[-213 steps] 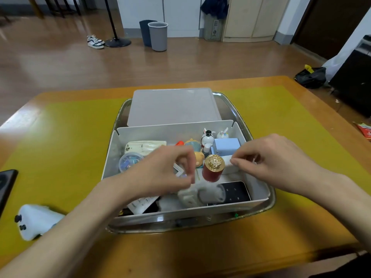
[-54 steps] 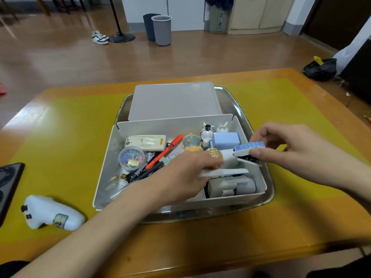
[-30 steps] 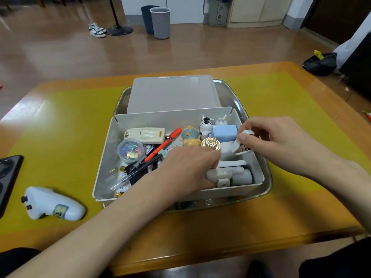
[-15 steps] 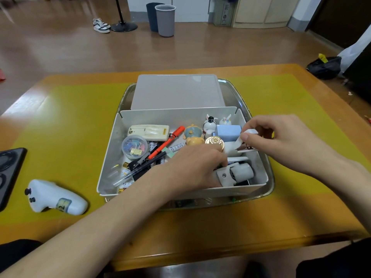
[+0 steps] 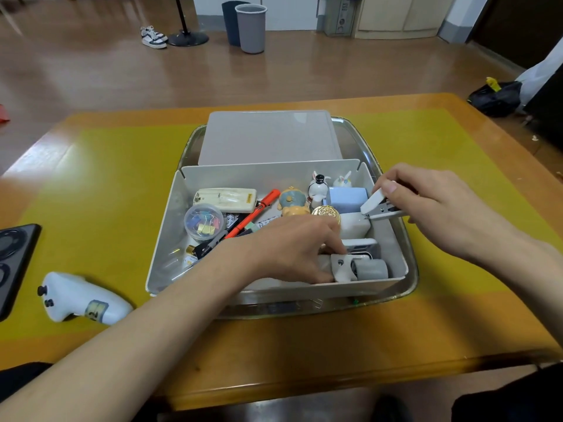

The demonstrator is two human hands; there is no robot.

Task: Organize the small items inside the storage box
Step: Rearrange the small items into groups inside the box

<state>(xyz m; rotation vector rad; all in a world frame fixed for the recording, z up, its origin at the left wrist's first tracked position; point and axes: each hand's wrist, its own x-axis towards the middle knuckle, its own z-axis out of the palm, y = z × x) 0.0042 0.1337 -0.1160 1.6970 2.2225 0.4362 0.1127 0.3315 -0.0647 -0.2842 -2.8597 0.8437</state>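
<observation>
The storage box (image 5: 170, 239) sits in a metal tray (image 5: 409, 287) on the yellow mat, its lid (image 5: 269, 137) lying behind it. The right hand (image 5: 441, 208) pinches a small white stapler (image 5: 377, 205) over the box's right rim. The left hand (image 5: 292, 251) reaches in, fingers curled against a white-and-grey object (image 5: 359, 268); whether they actually grip it is hidden. The hand also covers part of the orange pen (image 5: 259, 211). The binder clip tub (image 5: 203, 222) is near the left wall.

white controller (image 5: 82, 300) on yellow mat (image 5: 100, 190) | grey bin (image 5: 251, 27) | sneakers (image 5: 154, 36)
</observation>
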